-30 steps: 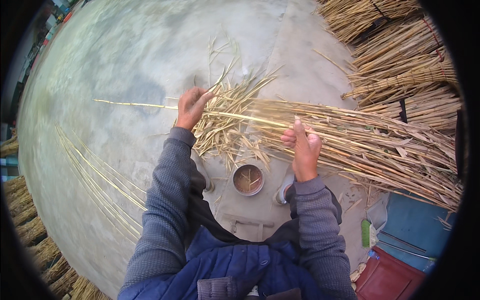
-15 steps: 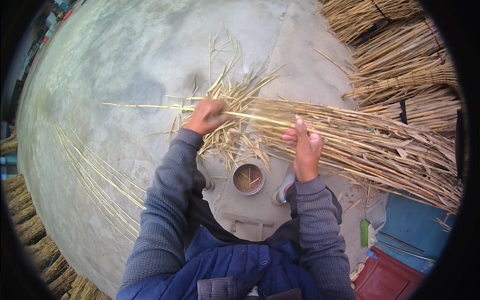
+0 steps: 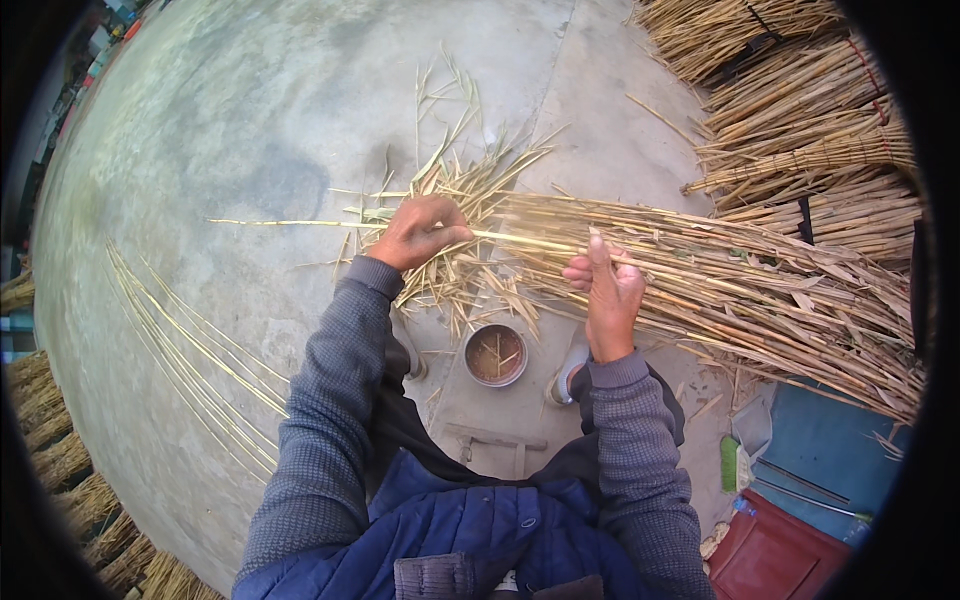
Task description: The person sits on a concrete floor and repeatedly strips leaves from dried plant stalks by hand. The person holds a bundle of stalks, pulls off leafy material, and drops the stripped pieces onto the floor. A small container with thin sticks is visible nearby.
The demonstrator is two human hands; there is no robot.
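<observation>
Between my hands lies a long, pale yellow reed stalk (image 3: 520, 239), roughly level, its thin tip reaching out to the left. My left hand (image 3: 424, 232) grips it with closed fingers. My right hand (image 3: 606, 290) has its thumb raised along the stalk and its fingers curled around it. Under the stalk, a thick pile of reed stalks (image 3: 740, 270) stretches to the right. Loose husks and leaf scraps (image 3: 460, 280) are heaped below my left hand. Several cleaned thin stalks (image 3: 190, 350) rest on the floor at the left.
A round metal bowl (image 3: 496, 356) holding brownish contents and short stalk bits stands between my feet. Tied reed bundles (image 3: 800, 110) are stacked at upper right, more bundles (image 3: 70, 470) at lower left. A green brush (image 3: 729, 466) and a red sheet (image 3: 775, 550) lie at lower right.
My left hand has shifted slightly to the right along the stalk. A green-white strip of husk beside that hand now lies on the scraps. My right hand has hardly moved.
</observation>
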